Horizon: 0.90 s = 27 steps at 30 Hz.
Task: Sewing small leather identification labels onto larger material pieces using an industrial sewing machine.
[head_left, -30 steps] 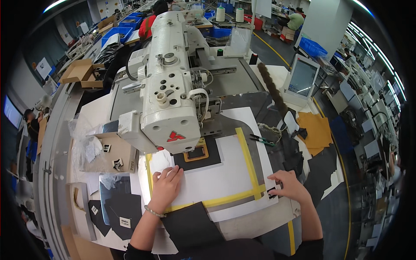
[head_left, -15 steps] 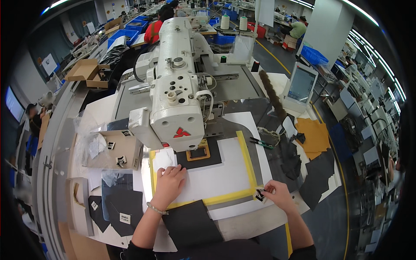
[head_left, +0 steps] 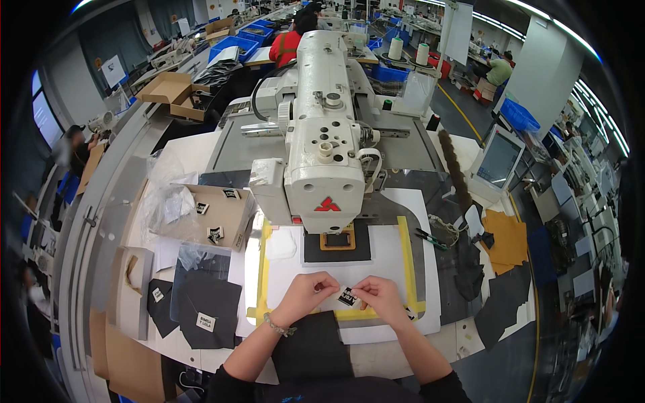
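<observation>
Over the front of the white work sheet (head_left: 384,258), my right hand (head_left: 381,297) pinches a small black-and-white label (head_left: 347,296) between thumb and fingers. My left hand (head_left: 311,295), a beaded bracelet at its wrist, has thumb and forefinger drawn together right beside that label; whether they grip its edge or a thread cannot be made out. Beyond both hands, a black fabric piece (head_left: 316,252) lies beneath the sewing machine's (head_left: 327,181) head, under a yellow-orange clamp frame (head_left: 328,247). Another label (head_left: 410,313) lies by my right wrist. Nearer me is a second black piece (head_left: 312,349).
At left stands a cardboard tray (head_left: 218,201) with loose labels, near a plastic bag (head_left: 164,208). Black pieces with labels (head_left: 205,322) lie in front. To the right are green-black tweezers or snips (head_left: 431,239), mustard fabric (head_left: 505,242) and a control screen (head_left: 498,158).
My right hand has come left and inward with a label. My left hand has left the black piece by the clamp and moved right, toward it. The whole view has shifted.
</observation>
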Tool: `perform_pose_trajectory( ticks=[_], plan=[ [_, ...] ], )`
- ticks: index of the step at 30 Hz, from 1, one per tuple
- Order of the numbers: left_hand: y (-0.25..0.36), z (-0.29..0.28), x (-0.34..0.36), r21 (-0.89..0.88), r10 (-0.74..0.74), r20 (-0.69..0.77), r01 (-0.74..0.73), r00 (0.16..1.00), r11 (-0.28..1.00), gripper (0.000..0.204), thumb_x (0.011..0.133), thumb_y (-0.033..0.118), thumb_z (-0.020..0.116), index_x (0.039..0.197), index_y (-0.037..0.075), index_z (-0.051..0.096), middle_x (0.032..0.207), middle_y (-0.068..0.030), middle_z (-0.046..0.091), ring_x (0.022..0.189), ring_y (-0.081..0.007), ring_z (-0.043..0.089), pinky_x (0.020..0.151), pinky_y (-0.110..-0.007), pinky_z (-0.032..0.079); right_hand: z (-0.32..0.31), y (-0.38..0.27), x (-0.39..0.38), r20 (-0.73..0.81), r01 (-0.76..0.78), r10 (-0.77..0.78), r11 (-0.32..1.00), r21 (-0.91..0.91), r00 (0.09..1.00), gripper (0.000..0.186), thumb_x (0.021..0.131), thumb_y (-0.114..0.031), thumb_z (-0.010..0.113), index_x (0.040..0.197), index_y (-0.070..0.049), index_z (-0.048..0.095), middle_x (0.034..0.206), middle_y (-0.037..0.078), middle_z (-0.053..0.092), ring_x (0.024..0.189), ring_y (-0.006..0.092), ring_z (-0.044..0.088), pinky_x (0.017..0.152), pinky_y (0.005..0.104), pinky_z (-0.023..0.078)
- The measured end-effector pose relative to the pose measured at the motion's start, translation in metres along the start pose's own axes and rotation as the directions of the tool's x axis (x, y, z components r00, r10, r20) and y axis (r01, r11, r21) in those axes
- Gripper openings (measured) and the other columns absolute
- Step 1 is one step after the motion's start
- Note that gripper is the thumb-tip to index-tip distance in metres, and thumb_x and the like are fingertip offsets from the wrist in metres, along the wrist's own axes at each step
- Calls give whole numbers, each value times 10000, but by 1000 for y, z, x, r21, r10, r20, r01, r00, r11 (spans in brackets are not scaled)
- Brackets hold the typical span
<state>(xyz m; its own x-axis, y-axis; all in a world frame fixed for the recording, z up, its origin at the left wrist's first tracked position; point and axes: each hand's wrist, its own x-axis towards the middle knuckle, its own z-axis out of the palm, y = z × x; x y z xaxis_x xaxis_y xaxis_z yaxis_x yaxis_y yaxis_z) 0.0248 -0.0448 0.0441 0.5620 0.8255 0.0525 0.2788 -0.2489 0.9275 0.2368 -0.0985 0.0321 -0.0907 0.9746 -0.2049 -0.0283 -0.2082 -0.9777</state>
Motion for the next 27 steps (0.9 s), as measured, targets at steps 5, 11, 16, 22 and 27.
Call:
perform_pose_trajectory(
  ticks=[5, 11, 16, 22, 27],
  plan=[
    [1, 6, 1, -160, -36, 79, 48, 996, 986, 253, 842, 67, 679, 1057, 34, 548, 752, -86, 658, 685, -175, 638, 653, -267, 483, -1, -5, 1, -24, 4, -4, 1000, 13, 1000, 94, 889, -50, 656, 861, 29, 613, 726, 51, 628, 572, 71, 551, 514, 209, 441],
    [-2, -1, -1, 14, -179, 150, 179, 972, 984, 444, 773, 95, 736, 1157, 56, 518, 823, -100, 640, 726, -241, 618, 674, -328, 480, -10, -19, -1, -82, 174, -240, 863, -474, 967, 99, 918, -71, 623, 848, -26, 569, 677, 17, 567, 548, 60, 483, 505, 210, 368],
    [31, 23, -7, 528, 486, -40, -395, 873, 752, 553, 711, 181, 777, 1211, 92, 558, 961, -69, 589, 846, -250, 585, 716, -358, 460, -11, -15, -1, -41, -21, 24, 997, 75, 999, 122, 950, -104, 580, 879, -45, 501, 655, 24, 545, 549, 79, 487, 489, 229, 372],
    [16, 27, 1, 493, 524, -83, -422, 848, 761, 303, 815, 32, 685, 1104, 63, 602, 813, -41, 624, 698, -178, 623, 619, -287, 481, 13, -30, 4, 1, -63, 68, 908, 413, 998, 118, 949, -123, 578, 1025, -55, 520, 791, 28, 570, 656, 92, 528, 594, 217, 411],
    [7, 21, 11, -682, -114, -182, -42, 977, 730, 169, 919, 17, 604, 1047, 26, 495, 852, -43, 670, 838, -124, 686, 662, -228, 529, 1, -22, 28, 119, 31, -54, 982, 189, 991, 300, 895, -84, 638, 1174, -52, 533, 956, 46, 646, 780, 84, 574, 686, 220, 427]
  ],
)
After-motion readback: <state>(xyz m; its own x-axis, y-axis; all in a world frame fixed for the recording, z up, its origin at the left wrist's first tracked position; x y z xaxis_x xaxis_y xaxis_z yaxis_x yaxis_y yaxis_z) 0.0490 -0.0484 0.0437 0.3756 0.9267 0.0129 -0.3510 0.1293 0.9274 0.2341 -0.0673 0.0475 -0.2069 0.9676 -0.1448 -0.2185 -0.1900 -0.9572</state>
